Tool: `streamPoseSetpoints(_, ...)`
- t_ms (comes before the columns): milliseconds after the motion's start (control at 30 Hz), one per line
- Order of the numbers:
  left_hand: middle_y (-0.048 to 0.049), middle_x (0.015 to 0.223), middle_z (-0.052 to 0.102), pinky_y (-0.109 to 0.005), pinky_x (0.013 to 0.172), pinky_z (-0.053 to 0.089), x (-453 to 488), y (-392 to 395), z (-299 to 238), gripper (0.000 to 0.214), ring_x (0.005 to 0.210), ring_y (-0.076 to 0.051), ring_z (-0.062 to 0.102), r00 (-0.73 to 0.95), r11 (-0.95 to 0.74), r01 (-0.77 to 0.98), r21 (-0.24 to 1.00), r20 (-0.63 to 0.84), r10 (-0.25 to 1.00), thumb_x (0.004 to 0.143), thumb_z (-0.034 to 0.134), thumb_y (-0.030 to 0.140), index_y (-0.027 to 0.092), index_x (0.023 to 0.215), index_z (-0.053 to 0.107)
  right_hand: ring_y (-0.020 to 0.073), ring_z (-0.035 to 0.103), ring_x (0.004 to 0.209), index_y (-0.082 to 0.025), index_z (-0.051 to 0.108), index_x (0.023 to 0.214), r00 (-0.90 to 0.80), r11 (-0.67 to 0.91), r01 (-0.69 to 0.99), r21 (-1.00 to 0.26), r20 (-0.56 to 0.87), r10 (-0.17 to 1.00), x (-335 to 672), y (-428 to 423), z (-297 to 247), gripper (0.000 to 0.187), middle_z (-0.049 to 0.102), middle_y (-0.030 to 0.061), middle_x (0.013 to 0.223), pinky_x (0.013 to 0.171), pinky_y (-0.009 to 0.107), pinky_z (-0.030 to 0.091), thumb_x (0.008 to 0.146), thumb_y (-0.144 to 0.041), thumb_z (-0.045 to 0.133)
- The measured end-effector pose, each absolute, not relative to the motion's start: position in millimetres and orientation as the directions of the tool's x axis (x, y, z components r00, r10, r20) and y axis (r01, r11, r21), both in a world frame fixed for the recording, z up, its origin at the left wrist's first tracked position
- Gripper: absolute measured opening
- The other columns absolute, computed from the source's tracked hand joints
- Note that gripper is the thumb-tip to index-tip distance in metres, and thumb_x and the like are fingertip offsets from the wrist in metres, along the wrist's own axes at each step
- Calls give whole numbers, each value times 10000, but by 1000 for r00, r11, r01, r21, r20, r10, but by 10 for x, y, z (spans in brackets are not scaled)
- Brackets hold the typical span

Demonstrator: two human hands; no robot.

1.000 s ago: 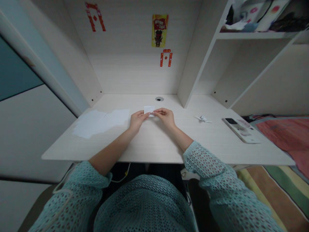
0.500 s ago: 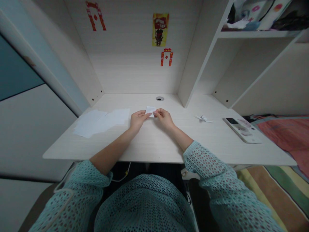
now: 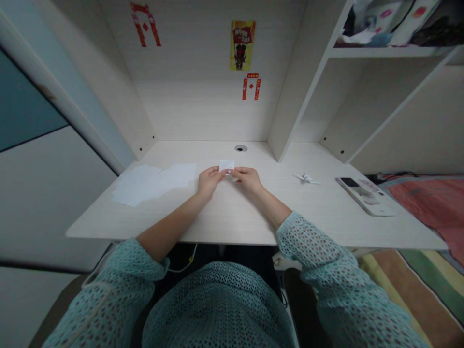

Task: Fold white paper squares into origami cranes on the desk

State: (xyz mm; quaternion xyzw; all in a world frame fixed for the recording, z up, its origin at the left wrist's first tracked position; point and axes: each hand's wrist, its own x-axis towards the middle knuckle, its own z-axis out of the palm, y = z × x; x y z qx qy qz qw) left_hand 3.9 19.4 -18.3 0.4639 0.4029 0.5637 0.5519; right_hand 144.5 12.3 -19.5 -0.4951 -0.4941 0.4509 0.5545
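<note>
A small folded piece of white paper (image 3: pixel 226 165) lies on the pale wooden desk (image 3: pixel 235 217) just in front of my hands. My left hand (image 3: pixel 208 180) pinches its left lower edge with fingers closed. My right hand (image 3: pixel 246 178) pinches the right lower edge, fingers curled together. Both hands meet at the middle of the desk, and their fingertips cover the near edge of the paper.
Loose white sheets (image 3: pixel 152 181) lie to the left. A small folded white paper figure (image 3: pixel 306 178) and a white remote-like device (image 3: pixel 364 195) rest to the right. A cable hole (image 3: pixel 240 148) sits behind the hands. Shelves (image 3: pixel 380 50) rise at right; bedding (image 3: pixel 431 203) is beyond the desk edge.
My hands have drawn slightly closer together on the small paper. The paper has stayed at the same spot on the desk.
</note>
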Motion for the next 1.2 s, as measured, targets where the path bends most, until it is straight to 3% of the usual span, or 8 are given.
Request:
streamPoseSetpoints(233,-61,830,697,-297,805,472,41,191,-184,341,756,-146,631,48,-113,-228,967,127,991,575,776,331,134,832,668,133,570,661,-177,718,711,131,30,-124,-992,14,991,1455,105,-163,314,695,48,737,548,236,387,507,-410,771)
streamPoseSetpoints(400,-70,879,698,-302,825,470,46,182,-154,338,783,-146,634,89,-78,-266,961,105,990,582,777,325,128,836,670,139,575,656,-175,705,672,132,44,-148,-988,25,991,1468,96,-125,297,687,47,713,559,244,394,515,-418,771)
streamPoseSetpoints(700,-87,940,697,-316,846,475,50,170,-139,385,844,-172,639,108,-47,-290,956,82,991,571,789,335,126,873,674,147,592,662,-183,712,700,93,117,-149,-982,104,990,1502,155,-196,313,696,40,721,582,254,409,569,-466,732)
streamPoseSetpoints(933,-71,896,700,-314,836,479,56,174,-156,388,821,-168,645,80,-65,-234,970,86,993,564,789,376,140,849,670,153,586,657,-162,709,690,182,333,27,-942,332,925,1451,168,-256,322,696,41,701,644,273,426,653,-480,670)
streamPoseSetpoints(1067,-95,832,701,-338,831,480,31,193,-190,378,808,-184,656,141,29,-149,988,-7,990,583,772,427,125,786,671,175,613,724,-172,720,723,161,348,41,-937,350,923,1448,133,-229,306,714,55,774,686,286,442,661,-469,675)
streamPoseSetpoints(1200,-102,908,703,-339,861,469,23,192,-209,366,876,-190,655,206,71,-161,984,-37,978,626,753,415,140,854,674,184,617,733,-171,719,719,167,338,41,-940,339,926,1438,123,-221,297,716,61,776,691,293,451,661,-459,675)
